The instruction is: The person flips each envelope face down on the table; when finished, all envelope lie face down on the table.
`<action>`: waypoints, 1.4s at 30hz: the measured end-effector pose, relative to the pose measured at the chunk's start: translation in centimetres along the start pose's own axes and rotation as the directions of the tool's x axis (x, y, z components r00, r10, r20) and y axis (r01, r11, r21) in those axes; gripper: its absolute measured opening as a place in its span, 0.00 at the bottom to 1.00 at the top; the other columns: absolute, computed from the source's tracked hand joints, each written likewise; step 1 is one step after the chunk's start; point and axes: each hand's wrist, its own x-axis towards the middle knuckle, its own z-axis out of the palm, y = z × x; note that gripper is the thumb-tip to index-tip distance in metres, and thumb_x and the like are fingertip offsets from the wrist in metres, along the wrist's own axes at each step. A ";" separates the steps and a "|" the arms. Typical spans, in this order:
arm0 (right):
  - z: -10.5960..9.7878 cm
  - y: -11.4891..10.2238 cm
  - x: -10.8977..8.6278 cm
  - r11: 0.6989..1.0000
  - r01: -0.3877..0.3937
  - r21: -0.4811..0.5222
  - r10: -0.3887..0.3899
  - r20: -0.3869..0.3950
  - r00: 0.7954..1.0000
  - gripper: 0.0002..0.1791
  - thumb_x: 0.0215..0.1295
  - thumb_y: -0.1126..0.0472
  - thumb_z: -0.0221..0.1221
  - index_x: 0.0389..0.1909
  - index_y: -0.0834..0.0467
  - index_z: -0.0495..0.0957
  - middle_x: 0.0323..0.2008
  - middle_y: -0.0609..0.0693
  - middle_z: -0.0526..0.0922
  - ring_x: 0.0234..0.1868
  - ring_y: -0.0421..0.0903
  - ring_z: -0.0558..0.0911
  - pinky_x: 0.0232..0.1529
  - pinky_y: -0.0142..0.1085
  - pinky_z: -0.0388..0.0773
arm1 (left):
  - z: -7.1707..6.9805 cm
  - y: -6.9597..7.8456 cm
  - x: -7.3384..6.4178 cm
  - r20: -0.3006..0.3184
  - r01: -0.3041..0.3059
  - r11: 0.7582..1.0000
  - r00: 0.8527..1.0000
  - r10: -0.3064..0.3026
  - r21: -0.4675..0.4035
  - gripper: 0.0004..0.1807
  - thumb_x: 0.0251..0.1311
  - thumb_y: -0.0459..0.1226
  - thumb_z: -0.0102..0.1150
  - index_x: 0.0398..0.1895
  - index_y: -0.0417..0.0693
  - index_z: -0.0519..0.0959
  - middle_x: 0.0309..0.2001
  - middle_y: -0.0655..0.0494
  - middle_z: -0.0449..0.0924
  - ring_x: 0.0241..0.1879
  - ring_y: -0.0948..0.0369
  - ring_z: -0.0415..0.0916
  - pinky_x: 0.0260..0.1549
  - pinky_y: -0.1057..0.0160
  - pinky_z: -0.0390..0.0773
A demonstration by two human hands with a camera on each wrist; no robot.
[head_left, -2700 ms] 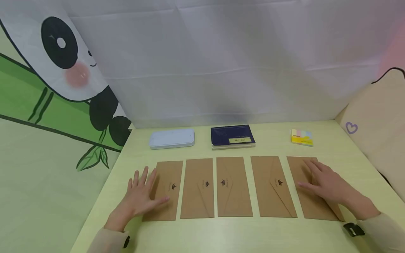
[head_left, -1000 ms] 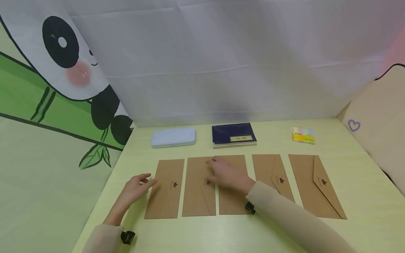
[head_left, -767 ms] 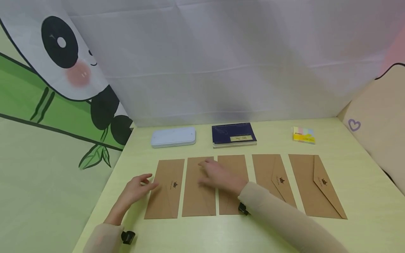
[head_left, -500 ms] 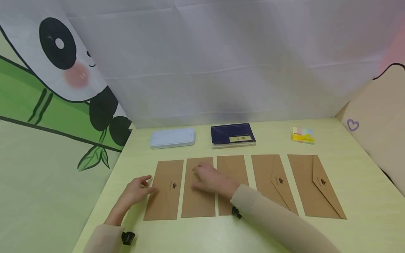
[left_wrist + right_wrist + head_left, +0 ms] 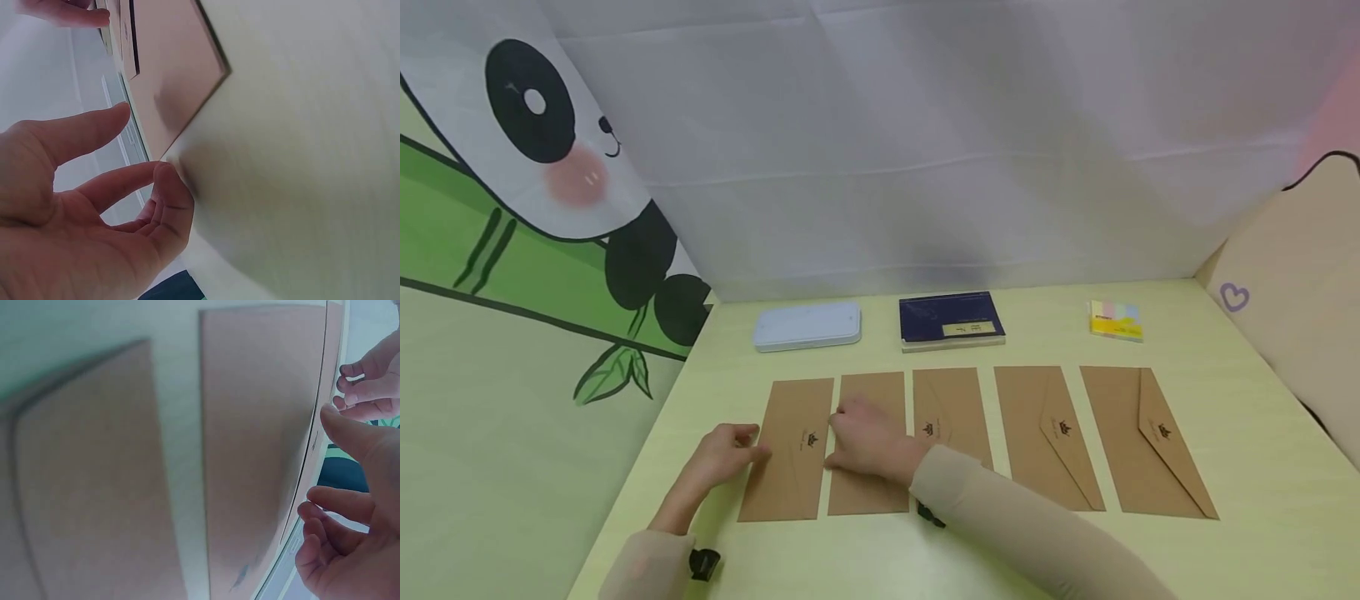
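Since the leftmost brown envelope (image 5: 788, 454) lies flat on the worktop (image 5: 820, 560) between both hands, I take it as the piece to plan around. The left hand (image 5: 718, 458) sits at its left long edge, fingers loosely bent and the thumb standing apart from them. The right hand (image 5: 868, 437) is over the second envelope (image 5: 868, 498), fingers bent and thumb apart, their tips near the gap between the two envelopes. I see neither hand pinching anything, and I cannot tell whether any fingertip touches paper. I expect this envelope to be very light and fairly stiff, more likely to crease than to tear, and apt to skid if pushed. Lying so flat, it offers little edge to get under, so I would steady one long side, coax up the other with a fingertip, then pinch both lightly around mid-length. I would keep pressure off the faint flap (image 5: 812, 468), which might catch or bend. Three more envelopes (image 5: 1037, 429) continue the row to the right.
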 end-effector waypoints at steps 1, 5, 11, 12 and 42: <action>0.1 -0.1 0.0 1.000 -0.006 -0.004 0.006 0.008 1.000 0.26 0.51 0.38 0.67 0.38 0.56 0.81 0.42 0.49 0.75 0.45 0.46 0.69 0.46 0.34 0.68 | 0.0 0.0 0.0 -0.002 -0.002 1.000 1.000 0.002 -0.001 0.31 0.56 0.39 0.65 0.57 0.24 0.70 0.46 0.35 0.76 0.42 0.47 0.74 0.37 0.50 0.75; 0.4 -0.5 0.2 0.999 -0.013 -0.036 0.013 0.022 1.000 0.28 0.51 0.36 0.66 0.41 0.56 0.81 0.45 0.49 0.75 0.45 0.46 0.69 0.47 0.34 0.68 | 0.1 0.0 -0.1 -0.009 -0.013 1.000 1.000 0.013 -0.005 0.30 0.55 0.38 0.66 0.56 0.26 0.72 0.44 0.36 0.77 0.41 0.48 0.74 0.35 0.51 0.75; 0.6 -0.8 0.3 0.993 0.012 -0.114 -0.012 -0.002 1.000 0.30 0.50 0.32 0.64 0.41 0.54 0.82 0.47 0.48 0.76 0.49 0.46 0.70 0.50 0.34 0.67 | 0.2 0.0 -0.1 -0.021 -0.034 0.999 0.999 0.034 -0.005 0.27 0.54 0.37 0.65 0.55 0.28 0.75 0.42 0.40 0.77 0.39 0.49 0.73 0.33 0.53 0.75; 0.6 -0.9 0.3 0.992 0.015 -0.123 -0.016 -0.004 1.000 0.30 0.50 0.32 0.64 0.40 0.54 0.82 0.46 0.48 0.76 0.49 0.47 0.70 0.50 0.34 0.67 | 0.2 -0.1 -0.1 -0.025 -0.039 0.999 0.999 0.039 -0.004 0.27 0.54 0.36 0.66 0.55 0.28 0.75 0.42 0.39 0.77 0.39 0.49 0.74 0.33 0.54 0.75; 0.4 -1.2 0.5 0.995 0.020 -0.096 -0.021 -0.015 1.000 0.25 0.49 0.36 0.68 0.32 0.55 0.82 0.44 0.46 0.79 0.45 0.46 0.72 0.47 0.34 0.68 | 0.9 0.7 0.0 -0.079 0.054 0.998 0.995 -0.052 0.021 0.24 0.51 0.35 0.68 0.47 0.27 0.76 0.36 0.42 0.79 0.33 0.52 0.76 0.30 0.54 0.78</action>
